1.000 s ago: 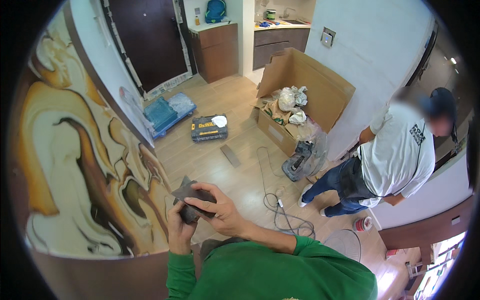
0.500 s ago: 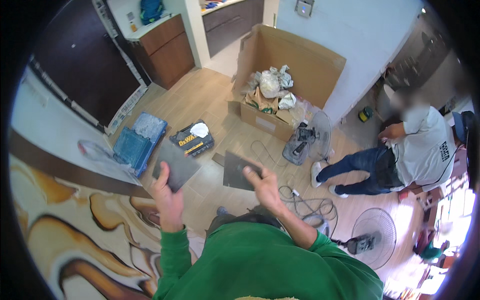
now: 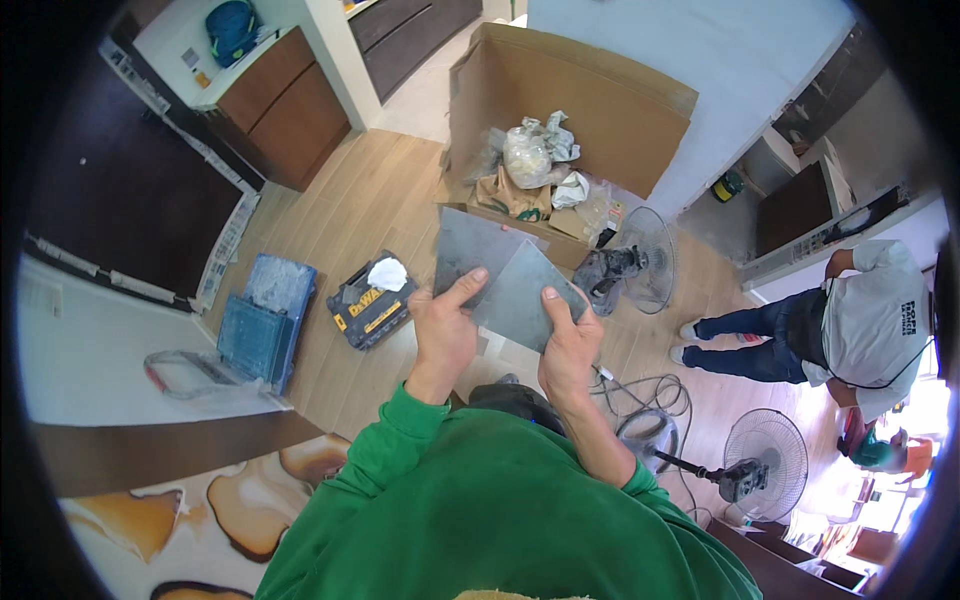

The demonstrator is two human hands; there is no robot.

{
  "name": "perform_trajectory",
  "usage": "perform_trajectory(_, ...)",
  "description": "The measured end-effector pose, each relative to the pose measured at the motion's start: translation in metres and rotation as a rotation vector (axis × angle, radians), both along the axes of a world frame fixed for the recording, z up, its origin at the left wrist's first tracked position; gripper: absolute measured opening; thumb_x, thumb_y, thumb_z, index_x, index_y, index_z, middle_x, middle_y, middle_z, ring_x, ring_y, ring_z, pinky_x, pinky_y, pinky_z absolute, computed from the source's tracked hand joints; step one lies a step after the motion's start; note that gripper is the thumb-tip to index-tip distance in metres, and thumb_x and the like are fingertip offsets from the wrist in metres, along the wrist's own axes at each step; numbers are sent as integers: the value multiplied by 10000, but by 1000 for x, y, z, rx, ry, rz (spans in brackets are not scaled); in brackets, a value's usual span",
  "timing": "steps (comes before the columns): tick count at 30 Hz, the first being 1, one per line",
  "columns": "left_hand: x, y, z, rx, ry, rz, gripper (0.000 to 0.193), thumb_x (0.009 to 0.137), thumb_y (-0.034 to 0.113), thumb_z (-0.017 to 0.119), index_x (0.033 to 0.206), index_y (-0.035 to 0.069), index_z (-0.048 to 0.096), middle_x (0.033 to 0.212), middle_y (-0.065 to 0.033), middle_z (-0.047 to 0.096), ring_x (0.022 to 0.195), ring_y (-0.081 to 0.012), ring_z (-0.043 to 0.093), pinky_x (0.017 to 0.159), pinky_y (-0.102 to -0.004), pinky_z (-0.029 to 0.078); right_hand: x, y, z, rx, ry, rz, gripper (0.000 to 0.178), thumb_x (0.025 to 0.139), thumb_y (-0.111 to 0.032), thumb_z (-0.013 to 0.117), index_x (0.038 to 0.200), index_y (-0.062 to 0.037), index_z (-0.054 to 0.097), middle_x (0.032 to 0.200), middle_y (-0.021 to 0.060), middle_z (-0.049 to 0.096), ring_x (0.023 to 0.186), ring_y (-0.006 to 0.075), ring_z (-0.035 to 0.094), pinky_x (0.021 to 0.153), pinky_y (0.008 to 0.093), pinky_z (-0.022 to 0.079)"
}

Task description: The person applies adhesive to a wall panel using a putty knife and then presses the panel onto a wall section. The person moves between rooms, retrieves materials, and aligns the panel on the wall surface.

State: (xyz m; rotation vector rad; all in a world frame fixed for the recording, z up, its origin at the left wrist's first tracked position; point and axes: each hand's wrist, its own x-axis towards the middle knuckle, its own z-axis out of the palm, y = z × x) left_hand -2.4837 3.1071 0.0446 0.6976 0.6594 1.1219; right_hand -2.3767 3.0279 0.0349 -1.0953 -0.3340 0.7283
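Note:
Out in front of my green-sleeved arms, I hold two thin, flat grey plates, one in each hand. My left hand (image 3: 446, 335) grips the darker grey plate (image 3: 468, 243) at its near edge, thumb on top. A lighter grey plate (image 3: 523, 297) is pinched by my right hand (image 3: 572, 350), its thumb also pressed on the upper face. The plates overlap in view, the lighter one in front with its corner over the darker one; whether they touch I cannot tell. Fingers beneath both plates are hidden.
Ahead stands a large cardboard box (image 3: 600, 110) with crumpled wrapping, beside a fan (image 3: 648, 260). Another fan (image 3: 765, 468) and a tangled cable (image 3: 660, 392) lie to the right. A black-yellow tool case (image 3: 372, 308) and blue case (image 3: 262, 325) sit left. A person (image 3: 860, 320) stands far right.
My hands and the two plates came from apart to overlapping, the left hand moving right. My view swung left. The person at the right turned and moved toward the right rim.

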Motion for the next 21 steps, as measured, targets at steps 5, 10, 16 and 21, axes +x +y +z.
perform_trajectory(5, 32, 27, -2, 227, 226, -84, 150, 815, -26, 698, 962, -57, 690, 920, -69, 704, 786, -125, 636, 739, -273, 505, 42, 26, -1, -48, -90, 8, 257, 892, -142, 659, 1079, 35, 652, 947, 50, 678, 859, 103, 593, 780, 265, 477)
perform_trajectory(10, 39, 80, -15, 342, 611, -498, 256, 851, 83, 712, 1066, -55, 689, 909, -49, 698, 782, -80, 602, 722, -228, 498, 85, 45, -28, -124, -107, 59, 302, 899, -180, 658, 1109, 36, 647, 959, 57, 680, 853, 116, 600, 803, 284, 477)
perform_trajectory(16, 34, 177, -94, -100, 369, -284, 277, 787, 17, 691, 1048, -64, 643, 884, -91, 673, 756, -163, 635, 744, -283, 507, 130, 63, -89, -142, 167, -256, 302, 904, -154, 644, 1142, 31, 648, 982, 54, 683, 887, 130, 605, 827, 281, 460)
perform_trajectory(21, 69, 279, -150, -195, 545, -504, 218, 706, -19, 642, 919, -55, 678, 828, -88, 675, 703, -174, 620, 719, -286, 501, 174, 123, -140, -325, 111, -303, 295, 915, -118, 618, 1175, 20, 647, 947, 21, 666, 868, 107, 576, 798, 258, 443)
